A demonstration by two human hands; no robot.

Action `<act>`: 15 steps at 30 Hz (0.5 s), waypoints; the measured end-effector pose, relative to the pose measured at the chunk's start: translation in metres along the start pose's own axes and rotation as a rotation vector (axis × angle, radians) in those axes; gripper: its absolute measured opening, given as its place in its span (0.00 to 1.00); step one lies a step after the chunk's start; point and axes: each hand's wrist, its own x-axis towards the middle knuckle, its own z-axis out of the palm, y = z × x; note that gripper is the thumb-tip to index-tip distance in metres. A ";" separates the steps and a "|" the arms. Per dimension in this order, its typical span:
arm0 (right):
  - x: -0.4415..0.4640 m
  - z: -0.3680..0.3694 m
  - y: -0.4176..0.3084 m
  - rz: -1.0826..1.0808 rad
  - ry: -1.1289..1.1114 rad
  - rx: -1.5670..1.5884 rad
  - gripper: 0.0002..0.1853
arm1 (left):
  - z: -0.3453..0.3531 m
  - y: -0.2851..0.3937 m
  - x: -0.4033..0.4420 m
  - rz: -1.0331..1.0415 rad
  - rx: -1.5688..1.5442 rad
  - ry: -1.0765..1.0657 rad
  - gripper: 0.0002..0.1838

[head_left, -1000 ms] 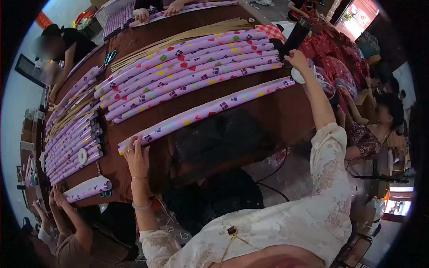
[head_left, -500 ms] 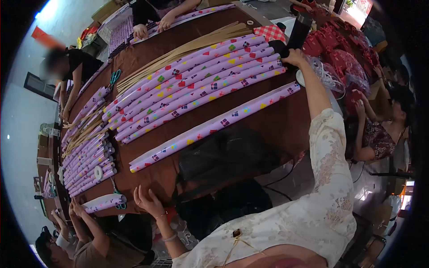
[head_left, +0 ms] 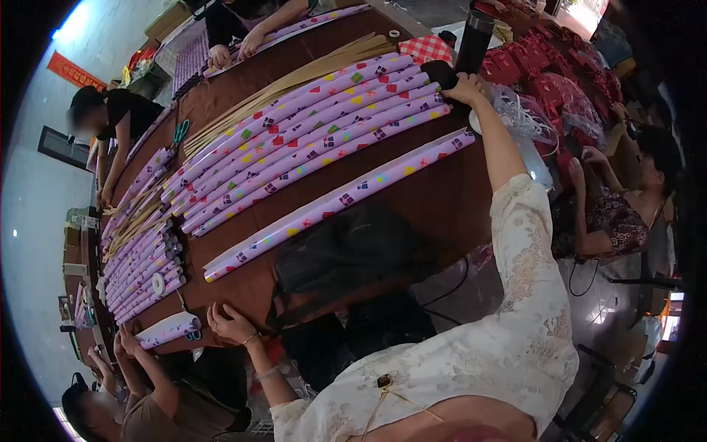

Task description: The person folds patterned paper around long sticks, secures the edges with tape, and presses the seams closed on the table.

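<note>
I've got the lone purple roll (head_left: 342,199) lying slantwise on the brown-covered desk (head_left: 442,191), between the row of purple rolls (head_left: 309,132) and a dark bag (head_left: 346,250) at the near side, apart from both hands. Left hand (head_left: 233,324): near edge of the desk, below the roll's left end, fingers loosely spread and a little bent. Right hand (head_left: 465,90): arm stretched out, at the right end of the row, just by the base of a black tumbler (head_left: 475,37); fingers bent, tips partly hidden, so I can't tell if they pinch anything. Red-checked cloth (head_left: 426,50) beside the tumbler.

Rest, quick: brown strips (head_left: 353,51) along the row's far side, teal scissors (head_left: 181,131) near their left end. Left side, I log a stack of rolls (head_left: 140,269) with a white tape roll (head_left: 157,275) on it. Below that, a co-worker's hands (head_left: 127,340) at the end of a short roll (head_left: 171,330). Another person's hands (head_left: 254,43) at a long roll on the far side. Person in black at far left, details blurred. Heap of red items (head_left: 526,70) right of the tumbler; person in a patterned top seated near it.
</note>
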 end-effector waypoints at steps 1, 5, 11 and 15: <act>0.002 0.002 0.002 -0.017 0.004 -0.005 0.53 | 0.000 0.000 0.000 -0.001 0.000 0.004 0.13; 0.011 0.011 0.008 -0.047 0.030 0.018 0.54 | 0.002 -0.002 0.000 0.010 0.039 -0.008 0.14; 0.001 0.005 0.007 -0.067 0.002 -0.009 0.59 | 0.004 -0.010 0.002 0.031 0.064 -0.060 0.15; 0.014 -0.012 0.036 -0.222 0.001 0.124 0.54 | 0.001 -0.002 0.000 0.049 0.137 -0.038 0.14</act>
